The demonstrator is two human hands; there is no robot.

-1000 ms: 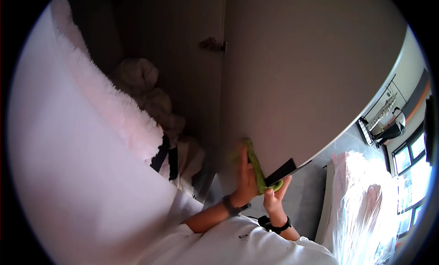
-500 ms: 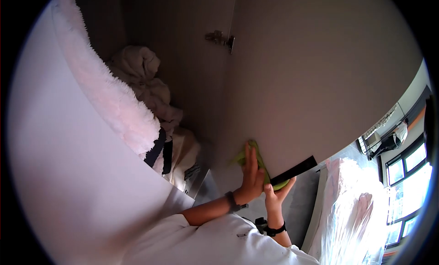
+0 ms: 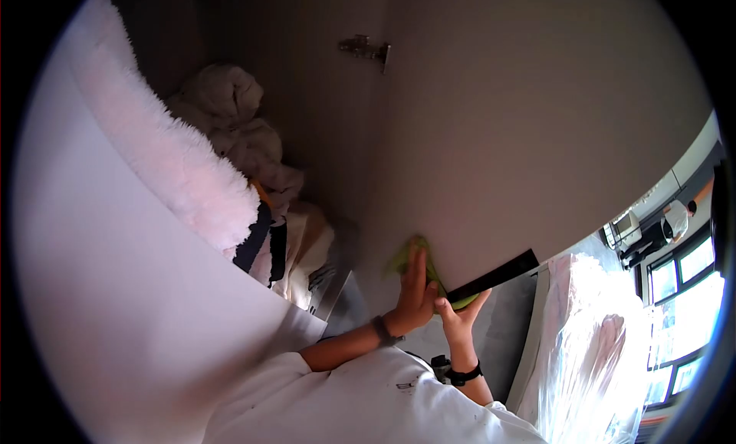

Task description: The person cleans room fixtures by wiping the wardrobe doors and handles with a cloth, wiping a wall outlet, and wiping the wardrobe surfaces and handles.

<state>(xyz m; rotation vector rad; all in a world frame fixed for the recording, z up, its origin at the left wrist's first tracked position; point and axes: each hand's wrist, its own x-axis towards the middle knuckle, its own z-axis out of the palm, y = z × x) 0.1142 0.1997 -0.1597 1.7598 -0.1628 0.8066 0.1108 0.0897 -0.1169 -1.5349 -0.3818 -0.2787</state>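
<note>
My left hand point(image 3: 415, 294) lies with its fingers stretched along a green cloth point(image 3: 432, 269), pressing it to the inner face of the cabinet door point(image 3: 475, 168) near its edge. Right beside it, my right hand point(image 3: 458, 319) grips the part of the cloth wrapped round the door's edge, thumb on the near side. Its fingers are partly hidden behind the door. A black strip point(image 3: 494, 278) runs along that edge, starting at the cloth. Both hands are close together, almost touching.
A metal hinge point(image 3: 368, 50) joins the door to the cabinet. Inside are bundled pale fabrics point(image 3: 230, 99) and a fluffy pink textile point(image 3: 176, 160). Another white door point(image 3: 115, 268) stands at left. A plastic-wrapped bulky item point(image 3: 586, 352) is at right; a person point(image 3: 667, 226) stands far behind.
The view has shifted slightly, and the hinge and fabrics sit higher in it. Both hands stay on the cloth at the door edge. The distant person shows more fully.
</note>
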